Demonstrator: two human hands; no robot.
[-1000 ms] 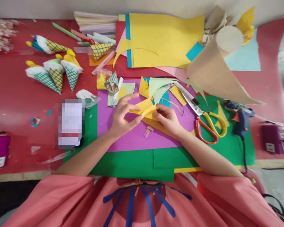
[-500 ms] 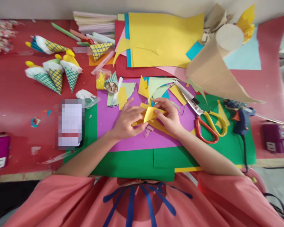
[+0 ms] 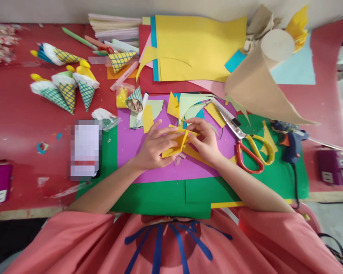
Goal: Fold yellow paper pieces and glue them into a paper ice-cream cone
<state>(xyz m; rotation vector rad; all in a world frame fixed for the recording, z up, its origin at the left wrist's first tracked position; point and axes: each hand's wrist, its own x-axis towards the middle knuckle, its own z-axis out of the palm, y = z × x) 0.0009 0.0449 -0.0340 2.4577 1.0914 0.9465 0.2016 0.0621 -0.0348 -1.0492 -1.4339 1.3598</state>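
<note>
A folded piece of yellow paper (image 3: 173,149) is held between my two hands, above a purple sheet (image 3: 148,173). My left hand (image 3: 157,146) grips its left side, fingers behind and thumb below. At the right edge, my right hand (image 3: 202,140) pinches it between thumb and fingers. Beneath my right hand runs a yellow paper strip (image 3: 198,156). A small crumpled pinkish scrap (image 3: 179,158) lies just below the folded paper. Large scissors (image 3: 240,137) with one red and one yellow handle rest to the right of my right hand.
A blue glue gun (image 3: 292,146) lies at the right on a green sheet (image 3: 277,186). Several small paper cones (image 3: 67,91) sit on the red table at left, above a phone (image 3: 85,148). A large brown cone (image 3: 260,83) and yellow sheets (image 3: 201,45) are at the back.
The folded yellow paper has been turned in my fingers: its broad flap faced up before, and now a thin upright edge shows. Both hands stay nearly in place.
</note>
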